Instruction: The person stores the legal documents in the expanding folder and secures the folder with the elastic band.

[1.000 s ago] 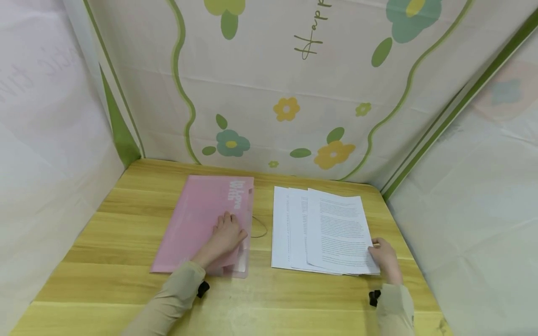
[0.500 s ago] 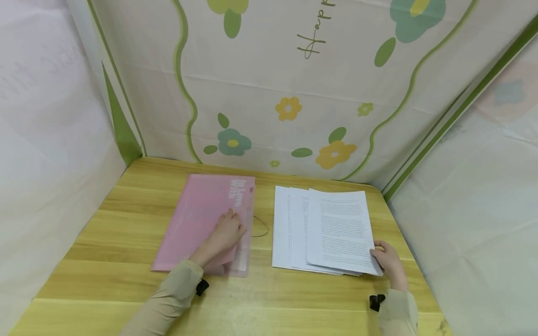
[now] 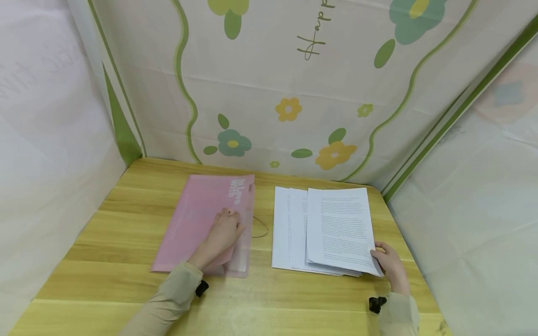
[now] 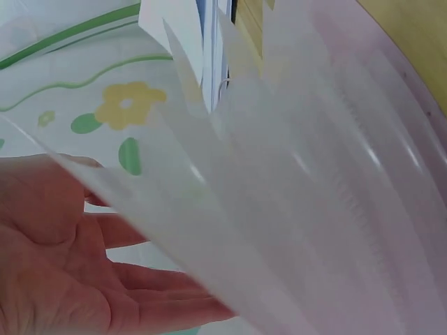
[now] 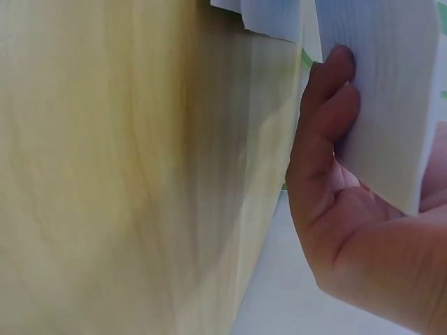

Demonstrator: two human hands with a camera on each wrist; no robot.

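Observation:
A pink translucent folder (image 3: 185,233) with white lettering lies on the left of the table. My left hand (image 3: 222,231) rests on its cover near the right-hand edge. In the left wrist view, the fingers (image 4: 167,310) stretch behind the raised cover, and clear inner leaves (image 4: 293,195) fan out beneath it. To the right lie overlapping printed sheets (image 3: 280,233). My right hand (image 3: 388,263) grips the lower right corner of the top printed sheets (image 3: 342,228), thumb and fingers on either side, lifting that corner off the table. How many sheets it holds cannot be told.
A thin elastic cord (image 3: 262,228) loops out from the folder's right side. The wooden table (image 3: 260,303) is enclosed by a floral curtain (image 3: 252,84) at the back and pale fabric walls at both sides.
The top printed sheets have shifted and turned slightly, and my right hand now lifts their lower right corner a little higher. My left hand has stayed on the folder, with only slight finger movement.

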